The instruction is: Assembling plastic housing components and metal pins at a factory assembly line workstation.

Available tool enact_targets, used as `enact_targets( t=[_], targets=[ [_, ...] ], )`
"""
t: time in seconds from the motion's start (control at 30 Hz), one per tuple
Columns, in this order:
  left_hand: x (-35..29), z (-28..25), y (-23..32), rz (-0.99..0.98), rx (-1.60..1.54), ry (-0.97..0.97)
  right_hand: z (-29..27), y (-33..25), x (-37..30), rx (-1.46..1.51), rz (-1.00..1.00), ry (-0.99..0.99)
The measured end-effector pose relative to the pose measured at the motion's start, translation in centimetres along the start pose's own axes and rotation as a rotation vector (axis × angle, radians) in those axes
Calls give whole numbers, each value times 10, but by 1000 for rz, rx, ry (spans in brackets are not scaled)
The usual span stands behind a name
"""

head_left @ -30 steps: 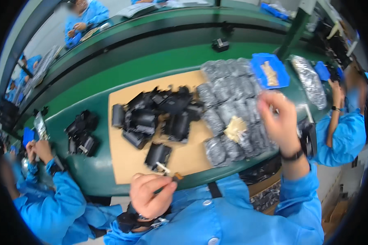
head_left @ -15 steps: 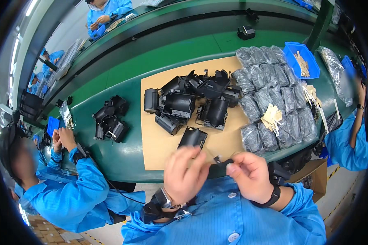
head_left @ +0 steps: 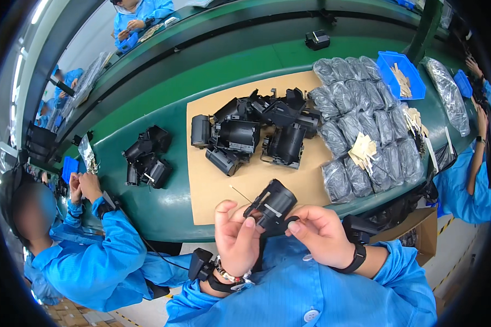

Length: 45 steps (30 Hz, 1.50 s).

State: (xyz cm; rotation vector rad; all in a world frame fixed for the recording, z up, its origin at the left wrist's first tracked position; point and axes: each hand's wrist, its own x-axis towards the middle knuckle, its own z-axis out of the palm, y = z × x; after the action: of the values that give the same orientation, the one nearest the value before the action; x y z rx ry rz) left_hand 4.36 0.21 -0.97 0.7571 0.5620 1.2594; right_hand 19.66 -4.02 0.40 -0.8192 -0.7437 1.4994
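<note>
My left hand (head_left: 235,240) is closed on a black plastic housing (head_left: 277,203) with a rounded drum-like body, raised over the near edge of the table. A thin pale rod (head_left: 239,193) sticks out beside its fingers; what it belongs to I cannot make out. Between the thumb and fingers of my right hand (head_left: 323,234) is a small black part (head_left: 292,220), close to the housing's lower right end. Whether the two pieces touch is unclear. More black housings (head_left: 237,136) lie heaped on a brown cardboard sheet (head_left: 204,201) beyond my hands.
Rows of plastic-wrapped dark parts (head_left: 360,120) stand to the right, pale flat strips (head_left: 363,150) on top. A blue bin (head_left: 417,82) holds similar strips. Another pile of black parts (head_left: 147,155) sits left, near a co-worker's hands (head_left: 85,185). An open carton (head_left: 423,234) is at lower right.
My left hand has taken the near black housing off the cardboard and brought it toward me. My right hand still pinches the small black part, now beside the housing.
</note>
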Motion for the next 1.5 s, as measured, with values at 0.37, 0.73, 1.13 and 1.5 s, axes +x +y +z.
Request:
enact_targets(
  t=[0.37,0.73,1.13,1.5],
  targets=[
    [1,7,-4,-79,-14,-10,0,4,0,-216,23,57],
    [-1,10,-8,-53,64,-57,-3,11,2,-263,-43,96],
    [-2,14,-7,-69,97,14,-5,13,3,-292,-22,130],
    [-4,11,-10,-53,170,10,-5,12,3,-222,53,134]
  ],
)
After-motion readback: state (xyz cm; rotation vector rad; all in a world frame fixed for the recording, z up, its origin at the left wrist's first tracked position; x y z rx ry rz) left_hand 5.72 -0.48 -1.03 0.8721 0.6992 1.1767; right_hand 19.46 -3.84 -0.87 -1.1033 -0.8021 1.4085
